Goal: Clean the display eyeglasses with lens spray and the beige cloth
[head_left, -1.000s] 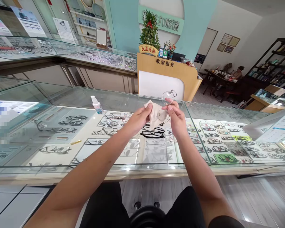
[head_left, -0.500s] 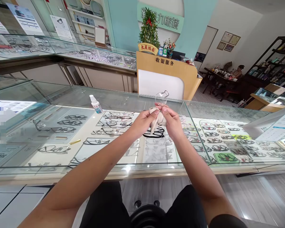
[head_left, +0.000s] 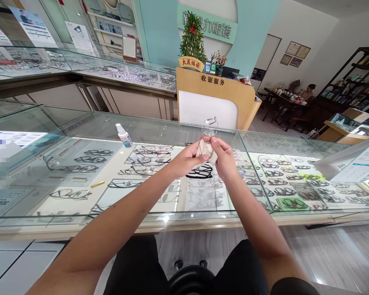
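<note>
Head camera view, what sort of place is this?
Very likely an eyewear shop: rows of eyeglasses sit inside the glass counter, the wall sign includes the characters for "eyeglasses", and a cash desk stands beyond.

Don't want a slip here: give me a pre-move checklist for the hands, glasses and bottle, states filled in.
1. Right hand has the glasses: ok, fingers close on the frame, glasses held above the glass top.
2. Left hand has the cloth: ok, bunched at the near end of the glasses.
3. Far lens clear of cloth and fingers: ok, it sticks up past the hands.
4. Near lens fully covered by cloth: cannot tell, folds and fingers are in the way.
5. Spray bottle standing, apart from hands: ok.
</note>
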Tool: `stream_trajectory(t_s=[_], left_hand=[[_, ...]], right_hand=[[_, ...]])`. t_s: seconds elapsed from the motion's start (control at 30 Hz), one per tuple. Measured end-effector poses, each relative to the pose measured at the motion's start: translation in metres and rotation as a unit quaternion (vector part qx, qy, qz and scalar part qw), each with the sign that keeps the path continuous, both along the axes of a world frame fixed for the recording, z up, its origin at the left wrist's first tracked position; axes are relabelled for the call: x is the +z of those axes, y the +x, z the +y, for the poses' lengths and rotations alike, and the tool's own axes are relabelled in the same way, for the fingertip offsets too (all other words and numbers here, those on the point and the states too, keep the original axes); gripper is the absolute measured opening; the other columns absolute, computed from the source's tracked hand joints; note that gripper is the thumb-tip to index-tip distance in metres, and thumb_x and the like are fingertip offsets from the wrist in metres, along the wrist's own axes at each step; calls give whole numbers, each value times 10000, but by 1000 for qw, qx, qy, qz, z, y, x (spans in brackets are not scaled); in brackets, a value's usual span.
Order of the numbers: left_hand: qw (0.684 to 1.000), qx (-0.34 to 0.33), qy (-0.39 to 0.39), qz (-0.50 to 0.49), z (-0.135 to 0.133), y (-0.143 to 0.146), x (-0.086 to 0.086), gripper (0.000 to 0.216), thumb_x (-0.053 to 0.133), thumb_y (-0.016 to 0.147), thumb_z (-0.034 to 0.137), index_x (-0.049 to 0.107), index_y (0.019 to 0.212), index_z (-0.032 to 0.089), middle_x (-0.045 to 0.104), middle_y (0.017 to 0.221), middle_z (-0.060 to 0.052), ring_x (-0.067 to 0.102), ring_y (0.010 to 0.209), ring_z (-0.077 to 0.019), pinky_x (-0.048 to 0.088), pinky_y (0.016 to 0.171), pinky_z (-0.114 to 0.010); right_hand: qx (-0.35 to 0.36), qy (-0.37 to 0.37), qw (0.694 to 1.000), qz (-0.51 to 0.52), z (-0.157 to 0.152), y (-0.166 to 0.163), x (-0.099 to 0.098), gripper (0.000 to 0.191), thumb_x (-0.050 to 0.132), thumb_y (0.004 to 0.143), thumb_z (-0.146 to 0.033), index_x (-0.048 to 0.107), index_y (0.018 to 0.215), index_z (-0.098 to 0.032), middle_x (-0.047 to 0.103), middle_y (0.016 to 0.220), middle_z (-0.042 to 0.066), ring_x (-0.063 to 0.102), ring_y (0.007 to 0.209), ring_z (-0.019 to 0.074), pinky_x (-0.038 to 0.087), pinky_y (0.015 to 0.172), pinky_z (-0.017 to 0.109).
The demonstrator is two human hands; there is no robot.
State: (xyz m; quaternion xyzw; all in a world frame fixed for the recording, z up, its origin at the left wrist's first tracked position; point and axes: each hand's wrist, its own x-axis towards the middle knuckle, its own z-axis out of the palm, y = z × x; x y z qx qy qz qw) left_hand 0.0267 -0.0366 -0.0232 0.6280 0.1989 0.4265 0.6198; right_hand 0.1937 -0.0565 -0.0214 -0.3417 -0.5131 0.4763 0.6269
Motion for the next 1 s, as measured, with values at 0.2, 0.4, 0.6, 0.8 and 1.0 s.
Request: stream_trajectory(t_s=[0.2, 0.4, 0.6, 0.8, 1.0], left_hand=[[1000, 2, 5, 4, -1, -3, 4, 556, 910, 880, 616, 780, 1221, 196, 740, 919, -48, 631, 775, -181, 466, 699, -279], [996, 92, 11, 7, 1, 0, -1, 632, 843, 859, 784, 787, 1077, 194, 686, 776, -26, 591, 678, -165, 419, 590, -258], [996, 81, -2, 22, -2, -1, 3, 612, 922, 812, 720, 728, 1067, 198, 495, 616, 62, 355, 482, -93, 248, 461, -250], [998, 56, 16, -25, -2, 1, 4, 602, 950, 837, 611, 722, 1192, 183, 700, 861, -14, 627, 733, -149, 476, 651, -245], [994, 96, -12, -43, 7, -1, -1, 591, 926, 825, 695, 756, 1071, 185, 706, 818, -21, 631, 690, -154, 493, 607, -251]], right_hand=[[-11, -13, 999, 33, 3, 5, 2, 419, 847, 876, -677, 873, 995, -276, 871, 1124, 50, 779, 1044, 264, 636, 938, 397], [24, 2, 999, 38, 2, 1, -2, 375, 872, 876, -633, 882, 998, -279, 873, 1138, 35, 784, 1093, 259, 629, 997, 384], [20, 13, 1000, -4, 0, 0, -1, 380, 871, 870, -632, 873, 1049, -297, 858, 1271, 37, 756, 1250, 285, 603, 1087, 405], [20, 8, 1000, -21, 0, 1, 1, 414, 806, 923, -632, 873, 1160, -299, 835, 1354, 33, 731, 1319, 279, 590, 1114, 392], [78, -8, 997, 3, -3, 2, 3, 405, 806, 925, -512, 852, 1290, -343, 793, 1465, -12, 728, 1345, 261, 602, 1105, 380]])
